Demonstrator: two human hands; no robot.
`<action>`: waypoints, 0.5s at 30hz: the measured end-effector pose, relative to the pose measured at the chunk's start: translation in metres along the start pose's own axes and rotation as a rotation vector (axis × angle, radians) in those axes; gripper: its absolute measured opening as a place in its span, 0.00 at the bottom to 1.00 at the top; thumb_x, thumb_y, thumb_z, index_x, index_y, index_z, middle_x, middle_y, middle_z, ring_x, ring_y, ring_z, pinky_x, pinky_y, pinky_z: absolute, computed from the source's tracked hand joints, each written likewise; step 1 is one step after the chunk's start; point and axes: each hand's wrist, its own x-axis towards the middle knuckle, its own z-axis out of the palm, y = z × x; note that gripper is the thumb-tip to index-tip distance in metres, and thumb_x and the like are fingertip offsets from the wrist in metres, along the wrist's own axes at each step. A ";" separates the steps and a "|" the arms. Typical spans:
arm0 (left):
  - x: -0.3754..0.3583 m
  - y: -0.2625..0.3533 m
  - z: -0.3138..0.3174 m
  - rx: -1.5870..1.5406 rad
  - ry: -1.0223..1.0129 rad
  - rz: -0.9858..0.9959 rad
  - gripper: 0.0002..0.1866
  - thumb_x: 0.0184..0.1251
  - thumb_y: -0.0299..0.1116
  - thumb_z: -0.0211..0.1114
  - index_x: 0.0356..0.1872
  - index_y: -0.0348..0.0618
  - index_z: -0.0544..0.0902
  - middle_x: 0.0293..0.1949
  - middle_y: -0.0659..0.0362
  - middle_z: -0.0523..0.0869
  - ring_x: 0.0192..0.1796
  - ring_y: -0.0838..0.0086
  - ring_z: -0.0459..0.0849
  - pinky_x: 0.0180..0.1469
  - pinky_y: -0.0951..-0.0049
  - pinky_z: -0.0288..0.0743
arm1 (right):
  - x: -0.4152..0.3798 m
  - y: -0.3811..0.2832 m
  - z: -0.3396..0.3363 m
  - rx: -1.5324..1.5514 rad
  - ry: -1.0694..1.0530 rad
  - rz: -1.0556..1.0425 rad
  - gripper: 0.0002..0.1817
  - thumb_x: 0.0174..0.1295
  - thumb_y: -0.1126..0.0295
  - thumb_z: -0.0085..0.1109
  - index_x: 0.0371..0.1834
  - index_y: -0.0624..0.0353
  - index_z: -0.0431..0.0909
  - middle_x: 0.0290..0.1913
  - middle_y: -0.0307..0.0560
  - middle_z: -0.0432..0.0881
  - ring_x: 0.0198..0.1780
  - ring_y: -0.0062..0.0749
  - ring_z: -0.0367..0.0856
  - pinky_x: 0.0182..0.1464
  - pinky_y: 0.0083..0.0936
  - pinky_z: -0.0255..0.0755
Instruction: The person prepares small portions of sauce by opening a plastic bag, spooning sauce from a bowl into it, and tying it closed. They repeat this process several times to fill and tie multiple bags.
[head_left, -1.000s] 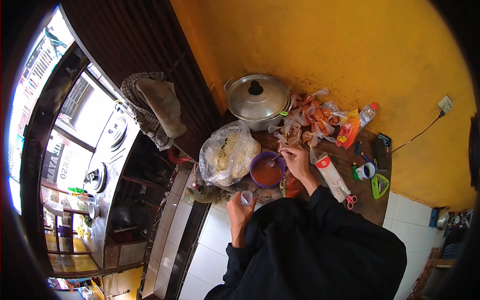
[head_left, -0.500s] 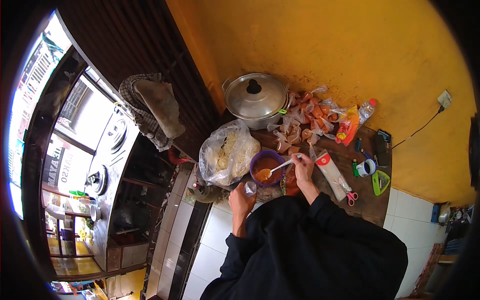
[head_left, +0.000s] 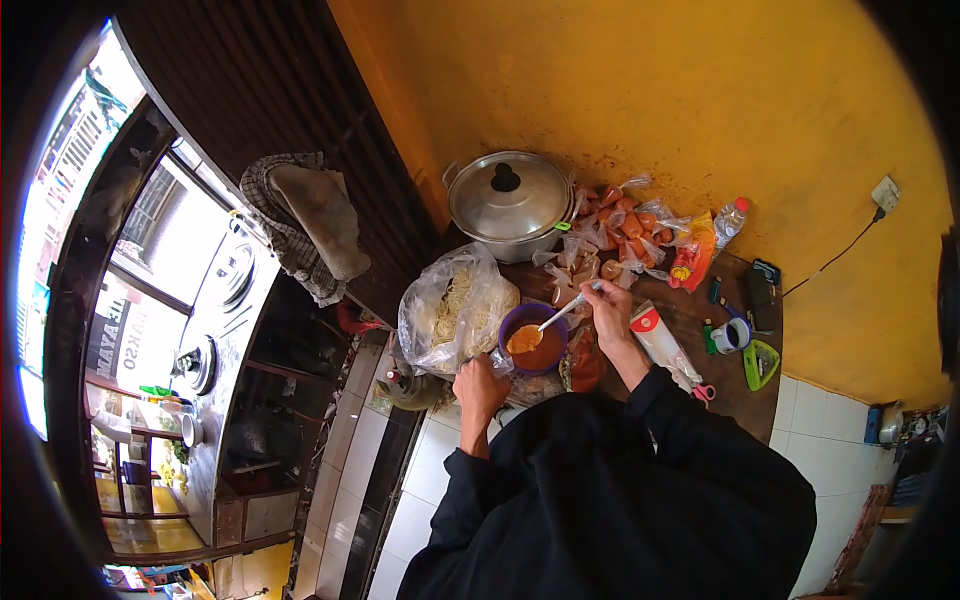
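Note:
My right hand [head_left: 610, 312] is closed around the pale handle of a spoon [head_left: 562, 313]. The spoon's end, loaded with orange sauce, is over the purple bowl [head_left: 504, 322], which holds more of the sauce. Just left of the bowl's near side, my left hand [head_left: 480, 388] is closed on a small clear plastic bag [head_left: 502, 361]; most of the bag is hidden or hard to make out. Behind my left hand sits a large clear bag of noodles [head_left: 455, 305]. Tied bags of orange sauce [head_left: 628, 222] lie heaped beyond the bowl.
A lidded pot [head_left: 507, 205] stands at the back by the yellow wall. To the right lie a pack of plastic bags [head_left: 660, 343], pink scissors [head_left: 704, 393], a mug [head_left: 732, 336], a green tray [head_left: 761, 366] and a bottle [head_left: 733, 220]. A glass-fronted counter is at far left.
The spoon has tilted and shifted left within the bowl, with sauce now filling it. My left hand has turned and moved slightly up, bringing the small bag closer to the bowl's edge.

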 end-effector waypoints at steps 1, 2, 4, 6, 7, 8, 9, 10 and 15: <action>0.001 0.001 0.000 0.012 0.008 0.004 0.11 0.38 0.33 0.62 0.24 0.37 0.78 0.25 0.43 0.80 0.31 0.50 0.80 0.34 0.56 0.73 | 0.000 -0.001 0.000 0.004 -0.026 0.025 0.02 0.54 0.77 0.56 0.28 0.64 0.77 0.22 0.32 0.73 0.25 0.13 0.66 0.27 0.12 0.58; 0.002 0.003 -0.003 0.013 0.009 0.005 0.11 0.38 0.33 0.62 0.24 0.37 0.78 0.25 0.43 0.80 0.31 0.50 0.80 0.34 0.56 0.73 | 0.001 -0.001 0.000 0.009 -0.053 0.050 0.02 0.53 0.78 0.56 0.28 0.64 0.77 0.24 0.33 0.74 0.27 0.14 0.68 0.31 0.12 0.61; 0.002 0.011 -0.009 0.021 -0.032 0.026 0.10 0.39 0.33 0.61 0.24 0.37 0.78 0.25 0.44 0.80 0.31 0.50 0.80 0.33 0.56 0.73 | 0.000 0.000 0.004 0.005 -0.072 -0.005 0.02 0.54 0.77 0.55 0.28 0.64 0.77 0.23 0.33 0.73 0.25 0.13 0.67 0.27 0.12 0.59; 0.005 0.017 -0.007 0.042 -0.048 0.040 0.11 0.40 0.34 0.62 0.24 0.37 0.78 0.25 0.44 0.81 0.31 0.51 0.80 0.33 0.57 0.74 | -0.004 -0.002 0.012 0.000 -0.091 -0.061 0.03 0.55 0.75 0.55 0.28 0.64 0.77 0.21 0.32 0.72 0.23 0.12 0.66 0.24 0.12 0.58; 0.006 0.020 -0.006 0.064 -0.065 0.053 0.11 0.41 0.34 0.62 0.24 0.37 0.79 0.25 0.44 0.81 0.31 0.51 0.81 0.33 0.57 0.74 | -0.009 -0.004 0.015 -0.078 -0.120 -0.085 0.04 0.54 0.75 0.55 0.28 0.64 0.77 0.22 0.32 0.73 0.24 0.12 0.66 0.24 0.12 0.59; 0.007 0.024 -0.005 0.065 -0.066 0.053 0.11 0.41 0.34 0.62 0.24 0.37 0.79 0.25 0.44 0.81 0.31 0.51 0.81 0.33 0.57 0.74 | -0.015 -0.009 0.020 -0.156 -0.148 -0.110 0.04 0.54 0.74 0.55 0.28 0.64 0.77 0.22 0.32 0.73 0.25 0.11 0.67 0.24 0.13 0.60; 0.008 0.029 -0.004 0.031 -0.056 0.054 0.11 0.42 0.35 0.62 0.24 0.37 0.79 0.25 0.44 0.81 0.32 0.52 0.81 0.33 0.57 0.74 | -0.025 -0.019 0.026 -0.265 -0.186 -0.134 0.04 0.55 0.75 0.54 0.28 0.65 0.76 0.24 0.33 0.75 0.25 0.10 0.67 0.29 0.11 0.61; 0.009 0.032 -0.002 -0.003 -0.046 0.056 0.11 0.43 0.36 0.62 0.24 0.38 0.79 0.25 0.44 0.81 0.32 0.52 0.81 0.33 0.58 0.74 | -0.038 -0.030 0.033 -0.305 -0.212 -0.202 0.04 0.55 0.74 0.54 0.28 0.64 0.76 0.24 0.35 0.75 0.25 0.12 0.68 0.29 0.12 0.61; 0.012 0.034 0.001 -0.014 0.013 0.048 0.13 0.43 0.37 0.62 0.23 0.36 0.79 0.25 0.43 0.80 0.31 0.51 0.81 0.33 0.57 0.74 | -0.041 -0.066 0.035 -0.472 -0.133 -0.687 0.03 0.54 0.73 0.51 0.27 0.60 0.74 0.21 0.43 0.72 0.25 0.33 0.70 0.30 0.25 0.62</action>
